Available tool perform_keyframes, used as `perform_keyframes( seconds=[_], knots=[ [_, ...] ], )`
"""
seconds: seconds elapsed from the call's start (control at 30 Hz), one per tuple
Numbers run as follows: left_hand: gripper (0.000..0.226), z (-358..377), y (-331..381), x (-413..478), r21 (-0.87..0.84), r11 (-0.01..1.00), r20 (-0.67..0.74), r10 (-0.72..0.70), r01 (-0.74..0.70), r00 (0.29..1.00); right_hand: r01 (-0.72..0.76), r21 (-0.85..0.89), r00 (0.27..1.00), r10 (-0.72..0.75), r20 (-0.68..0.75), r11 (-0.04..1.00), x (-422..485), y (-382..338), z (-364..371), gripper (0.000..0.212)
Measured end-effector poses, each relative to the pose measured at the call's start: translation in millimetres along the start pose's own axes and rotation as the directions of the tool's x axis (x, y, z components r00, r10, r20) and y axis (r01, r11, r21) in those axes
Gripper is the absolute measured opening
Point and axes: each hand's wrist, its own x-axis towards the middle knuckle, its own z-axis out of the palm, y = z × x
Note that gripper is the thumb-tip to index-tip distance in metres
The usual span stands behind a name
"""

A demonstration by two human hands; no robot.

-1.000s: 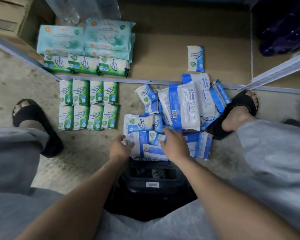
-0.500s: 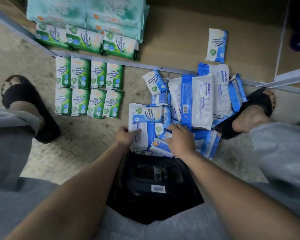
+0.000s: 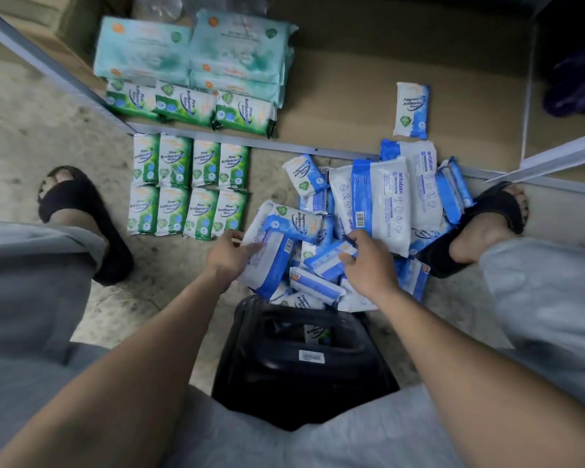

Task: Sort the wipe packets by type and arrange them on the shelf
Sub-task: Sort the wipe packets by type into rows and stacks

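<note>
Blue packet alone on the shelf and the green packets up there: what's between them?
Nothing: in the head view, only bare brown shelf board separates the blue packet from the green packets.

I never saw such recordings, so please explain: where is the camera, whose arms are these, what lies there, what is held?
The camera sits on a person's head and looks down; the arms are their own. The left hand grips a big blue pack, the right hand pinches a small blue pack, both at a loose blue pile on the floor. Beside it lie eight green packs in two rows. On the shelf lie three more green packs, teal packs and one blue pack. A stool stands between the legs.
</note>
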Motion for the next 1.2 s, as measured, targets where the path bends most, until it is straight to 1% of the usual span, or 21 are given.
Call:
perform_keyframes(
  seconds=[0.1,0.23,0.37,0.5,0.63,0.73,0.77,0.83,0.87,0.9,0.93,0.97,1.0,1.03,1.07,1.1,1.13,1.2],
  knots=[
    [0.041,-7,1,-6,0.026,0.999,-0.065,0.038,-0.037,0.997,-0.002,0.053,0.995,0.008,-0.099,0.999,-3,-4,-2,0.026],
    [0.033,-12,5,-14,0.036,0.995,-0.125,0.092,-0.088,0.988,-0.035,0.157,0.974,0.070,-0.217,0.987,-5,-12,-4,0.027],
    [0.030,-14,8,-14,0.067,0.991,-0.125,0.120,-0.112,0.985,-0.029,0.237,0.945,0.104,-0.310,0.971,-2,-18,-10,0.020],
    [0.027,-12,5,-10,0.036,0.994,-0.095,0.104,-0.101,0.990,-0.066,0.342,0.917,0.192,-0.350,0.937,4,-20,-14,0.016],
    [0.026,-5,-1,-10,0.064,0.996,-0.047,0.071,-0.068,0.996,-0.097,0.471,0.898,0.281,-0.338,0.876,8,-24,-16,0.022],
    [0.027,1,-12,-10,0.074,0.997,0.013,0.030,-0.031,0.999,-0.128,0.533,0.903,0.321,-0.287,0.836,14,-25,-12,0.019],
    [0.028,3,-16,-10,0.092,0.995,0.021,0.025,-0.027,0.999,-0.150,0.587,0.906,0.348,-0.241,0.796,16,-26,-8,0.021],
    [0.031,5,-21,-8,0.103,0.994,0.019,0.022,-0.024,1.000,-0.206,0.708,0.911,0.397,-0.114,0.675,16,-29,-1,0.026],
    [0.034,4,-23,-6,0.100,0.995,0.016,0.019,-0.020,1.000,-0.231,0.748,0.914,0.402,-0.052,0.622,15,-31,3,0.028],
    [0.038,4,-24,-5,0.099,0.995,0.021,0.018,-0.020,1.000,-0.250,0.765,0.922,0.386,0.002,0.593,14,-32,8,0.029],
    [0.041,4,-24,-4,0.097,0.995,0.030,0.021,-0.024,0.999,-0.274,0.756,0.932,0.358,0.056,0.595,12,-32,13,0.028],
    [0.044,3,-23,-4,0.095,0.995,0.037,0.021,-0.025,0.999,-0.297,0.720,0.941,0.321,0.108,0.627,10,-32,18,0.025],
    [0.046,3,-22,-4,0.094,0.995,0.036,0.027,-0.031,0.999,-0.314,0.649,0.947,0.280,0.159,0.693,8,-31,23,0.021],
    [0.046,3,-21,-5,0.100,0.994,0.030,0.034,-0.037,0.999,-0.303,0.536,0.953,0.235,0.193,0.788,6,-28,27,0.016],
    [0.045,3,-19,-5,0.108,0.993,0.026,0.040,-0.042,0.999,-0.258,0.403,0.961,0.191,0.200,0.878,5,-24,30,0.011],
    [0.045,5,-19,-3,0.113,0.993,0.022,0.045,-0.047,0.999,-0.199,0.292,0.972,0.150,0.182,0.935,4,-21,31,0.007],
    [0.047,7,-18,-2,0.112,0.993,0.020,0.043,-0.045,0.999,-0.142,0.231,0.984,0.112,0.137,0.963,4,-18,29,0.005],
    [0.050,10,-16,0,0.119,0.992,0.005,0.034,-0.034,0.999,-0.063,0.208,0.997,0.070,-0.024,0.976,6,-17,18,0.008]
  ],
)
